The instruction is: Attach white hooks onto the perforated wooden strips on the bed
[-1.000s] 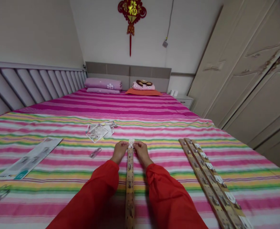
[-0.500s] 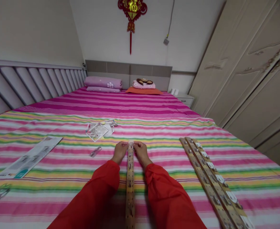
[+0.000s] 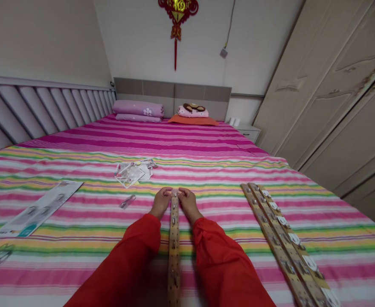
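A long, narrow wooden strip (image 3: 174,234) with a row of small metal hooks along it lies on the striped cloth, running away from me. At its far end, my left hand (image 3: 161,201) is closed, thumb and fingertips pinching the left side. Opposite it, my right hand (image 3: 187,202) pinches the right side in the same way. Something small and pale shows between the fingertips, too small to make out. Left of my hands lies a small clear packet (image 3: 127,201) with something metallic inside.
More wooden strips (image 3: 278,234) lie on the right, the outermost carrying round white pieces. At left are a long printed package (image 3: 40,209) and crumpled clear plastic (image 3: 2,258). A pile of packaging (image 3: 132,172) sits beyond my hands. A slatted rail (image 3: 46,104) borders the bed's left side.
Both hands stay at the strip's far end with only a slight finger shift. The pale piece between the fingertips shows less, and the metal end hook shows more clearly.
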The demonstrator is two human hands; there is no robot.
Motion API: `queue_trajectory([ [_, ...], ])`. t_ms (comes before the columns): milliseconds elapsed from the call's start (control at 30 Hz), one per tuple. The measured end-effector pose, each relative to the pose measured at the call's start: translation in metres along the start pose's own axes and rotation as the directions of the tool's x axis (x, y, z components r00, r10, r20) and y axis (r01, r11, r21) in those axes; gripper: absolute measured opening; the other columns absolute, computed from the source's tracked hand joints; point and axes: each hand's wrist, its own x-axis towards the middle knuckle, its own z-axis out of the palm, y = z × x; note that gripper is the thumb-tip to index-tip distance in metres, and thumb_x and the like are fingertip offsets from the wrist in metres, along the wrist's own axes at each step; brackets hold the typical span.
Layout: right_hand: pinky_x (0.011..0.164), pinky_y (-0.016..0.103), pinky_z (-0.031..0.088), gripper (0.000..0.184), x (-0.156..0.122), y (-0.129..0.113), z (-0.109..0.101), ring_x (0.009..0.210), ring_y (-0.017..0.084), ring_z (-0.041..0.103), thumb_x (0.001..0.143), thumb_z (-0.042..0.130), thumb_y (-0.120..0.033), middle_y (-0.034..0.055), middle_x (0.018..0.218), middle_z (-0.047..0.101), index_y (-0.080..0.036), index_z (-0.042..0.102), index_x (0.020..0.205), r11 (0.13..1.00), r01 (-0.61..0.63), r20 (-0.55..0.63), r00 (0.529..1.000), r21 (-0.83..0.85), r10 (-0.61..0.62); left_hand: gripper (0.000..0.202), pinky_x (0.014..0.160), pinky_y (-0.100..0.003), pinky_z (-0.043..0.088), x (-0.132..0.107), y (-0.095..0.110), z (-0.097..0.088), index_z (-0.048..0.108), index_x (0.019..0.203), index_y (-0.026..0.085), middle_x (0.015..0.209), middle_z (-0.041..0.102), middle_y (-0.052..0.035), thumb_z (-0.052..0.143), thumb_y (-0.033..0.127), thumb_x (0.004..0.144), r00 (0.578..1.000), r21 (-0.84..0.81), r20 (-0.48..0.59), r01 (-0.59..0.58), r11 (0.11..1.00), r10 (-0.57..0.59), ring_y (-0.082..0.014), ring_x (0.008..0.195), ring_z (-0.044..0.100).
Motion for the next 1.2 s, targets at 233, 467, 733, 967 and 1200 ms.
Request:
queue_trajectory([
  [233, 0.071, 0.035, 0.051, 0.015, 0.005, 0.001, 0.0, 0.073, 0.022, 0.065, 0.053, 0.066, -0.018, -0.0001, 0.07, 0.073, -0.023, 0.073, 0.066, 0.999, -0.042, 0.007, 0.999, 0.01, 0.042, 0.023, 0.067, -0.03, 0.046, 0.008, -0.001, 0.0, 0.069, 0.063, 0.014, 0.057, 0.067, -0.0022, 0.079, 0.017, 0.042, 0.989, -0.044, 0.098, 0.12, 0.992, -0.115, -0.0162, 0.062, 0.06],
  [467, 0.054, 0.03, 0.048, 0.02, 0.008, 0.001, 0.003, 0.056, 0.018, 0.061, 0.048, 0.065, -0.011, 0.0006, 0.057, 0.07, -0.018, 0.073, 0.065, 0.982, -0.165, 0.019, 0.986, 0.089, 0.164, 0.026, 0.06, -0.029, 0.045, 0.012, 0.0, 0.0, 0.07, 0.06, 0.011, 0.053, 0.066, -0.0035, 0.08, 0.011, 0.037, 0.976, -0.04, 0.121, 0.185, 0.982, -0.179, -0.0143, 0.053, 0.057],
  [733, 0.041, 0.022, 0.036, 0.037, -0.003, -0.012, -0.001, 0.039, 0.009, 0.045, 0.053, 0.062, -0.005, -0.0046, 0.045, 0.059, -0.013, 0.074, 0.087, 0.949, -0.27, 0.064, 0.963, 0.16, 0.263, 0.032, 0.072, -0.028, 0.05, 0.004, -0.004, -0.005, 0.072, 0.083, 0.012, 0.074, 0.072, -0.0053, 0.074, 0.013, 0.051, 0.99, -0.046, 0.074, 0.123, 0.991, -0.12, -0.0151, 0.069, 0.064],
  [967, 0.04, 0.019, 0.033, 0.049, -0.021, -0.024, -0.001, 0.038, 0.008, 0.042, 0.066, 0.061, -0.009, -0.0072, 0.042, 0.051, -0.007, 0.062, 0.115, 0.936, -0.283, 0.066, 0.959, 0.209, 0.275, 0.033, 0.082, -0.033, 0.05, -0.014, -0.006, -0.01, 0.071, 0.093, 0.012, 0.091, 0.073, -0.0088, 0.067, 0.022, 0.062, 1.0, 0.072, 0.013, 0.0, 0.997, -0.001, -0.0179, 0.082, 0.065],
  [1200, 0.045, 0.021, 0.04, 0.042, -0.051, -0.024, -0.013, 0.043, 0.01, 0.05, 0.07, 0.064, -0.02, -0.0061, 0.051, 0.055, -0.011, 0.061, 0.111, 0.932, -0.246, 0.034, 0.969, 0.268, 0.246, 0.022, 0.085, -0.038, 0.049, -0.04, 0.017, -0.05, 0.07, 0.079, 0.017, 0.081, 0.067, -0.0049, 0.061, 0.025, 0.061, 0.97, 0.276, -0.077, -0.203, 0.939, 0.232, -0.0196, 0.078, 0.06],
])
